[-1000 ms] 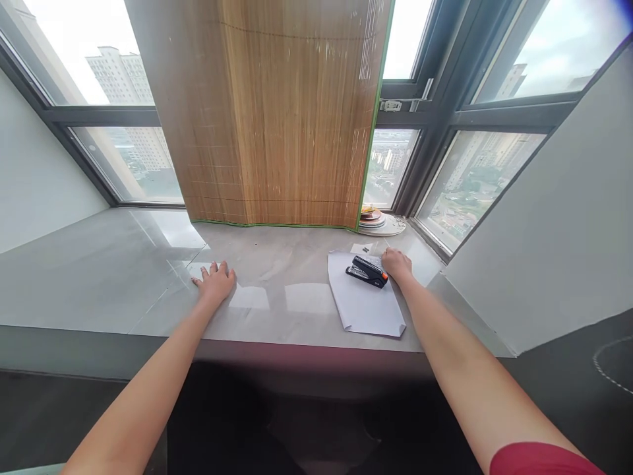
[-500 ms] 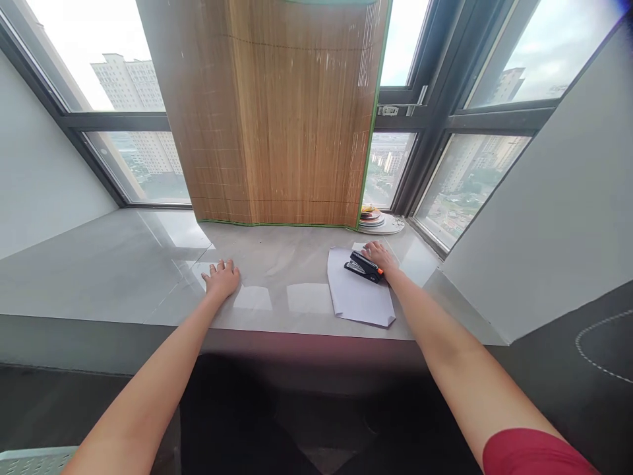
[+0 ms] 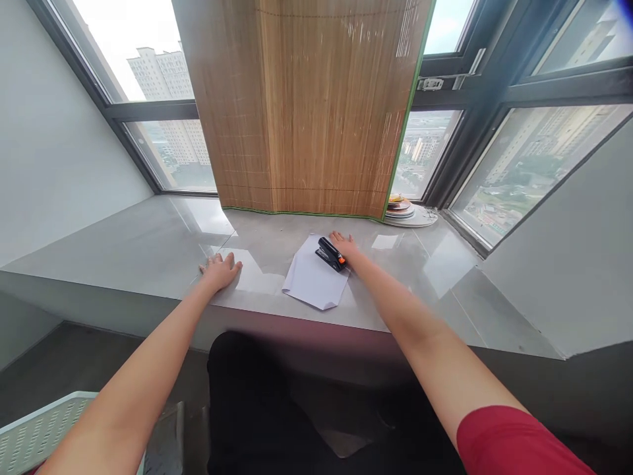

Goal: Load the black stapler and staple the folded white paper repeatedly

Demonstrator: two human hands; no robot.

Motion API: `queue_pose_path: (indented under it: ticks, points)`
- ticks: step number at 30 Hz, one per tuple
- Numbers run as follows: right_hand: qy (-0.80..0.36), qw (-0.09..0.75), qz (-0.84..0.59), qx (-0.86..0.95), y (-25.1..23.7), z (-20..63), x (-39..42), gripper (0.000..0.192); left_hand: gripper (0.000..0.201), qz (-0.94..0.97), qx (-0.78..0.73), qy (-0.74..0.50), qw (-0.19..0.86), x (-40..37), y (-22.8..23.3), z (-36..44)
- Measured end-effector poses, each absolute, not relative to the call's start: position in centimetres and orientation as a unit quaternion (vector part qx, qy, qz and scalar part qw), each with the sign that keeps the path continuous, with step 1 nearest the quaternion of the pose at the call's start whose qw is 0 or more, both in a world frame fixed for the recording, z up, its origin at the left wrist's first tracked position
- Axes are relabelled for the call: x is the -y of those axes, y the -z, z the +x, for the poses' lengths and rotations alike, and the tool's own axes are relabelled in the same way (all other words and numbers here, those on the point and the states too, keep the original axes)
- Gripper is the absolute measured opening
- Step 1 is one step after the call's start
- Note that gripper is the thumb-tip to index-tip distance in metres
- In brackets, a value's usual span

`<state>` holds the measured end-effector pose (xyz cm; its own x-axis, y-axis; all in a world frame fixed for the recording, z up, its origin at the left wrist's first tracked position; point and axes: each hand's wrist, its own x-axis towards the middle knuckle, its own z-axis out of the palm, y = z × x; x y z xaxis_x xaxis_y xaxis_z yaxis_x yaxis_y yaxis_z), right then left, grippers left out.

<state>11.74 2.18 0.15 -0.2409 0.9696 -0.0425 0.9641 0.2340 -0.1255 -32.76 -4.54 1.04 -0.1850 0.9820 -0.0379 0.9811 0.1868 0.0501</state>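
A black stapler (image 3: 330, 254) with an orange tip lies on the far part of a white sheet of paper (image 3: 312, 284) on the grey stone windowsill (image 3: 148, 244). My right hand (image 3: 345, 245) lies flat just behind the stapler. Its fingers are spread and touch the stapler's right side and the paper's far edge. My left hand (image 3: 220, 270) rests palm down on the sill, fingers apart, a little left of the paper and holding nothing.
A bamboo blind (image 3: 316, 105) hangs down to the sill behind the paper. A small stack of plates (image 3: 403, 211) stands at the back right by the window frame. White walls close both sides. A white perforated object (image 3: 34, 435) shows at the bottom left.
The paper with the stapler on it has slid left along the sill toward my left hand, with my right hand staying against it. The view has turned right and down.
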Motion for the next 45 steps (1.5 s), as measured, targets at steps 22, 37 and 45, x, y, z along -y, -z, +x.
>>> queue_pose_path:
  ticks: [22, 37, 45]
  points:
    - [-0.026, 0.062, -0.718, 0.693, -4.9, 16.3, -1.1, 0.035, 0.071, 0.649, -0.759, -0.055, 0.021, 5.1, -0.4, -34.1]
    - [0.006, 0.1, -0.79, 0.605, 0.7, 28.1, 10.2, 0.036, 0.058, 0.642, -0.733, -0.224, -0.002, 7.9, -3.7, -27.4]
    - [0.002, 0.114, -0.785, 0.608, 0.6, 28.3, 10.9, 0.035, 0.087, 0.753, -0.657, -0.021, 0.028, 10.6, -0.4, -18.5]
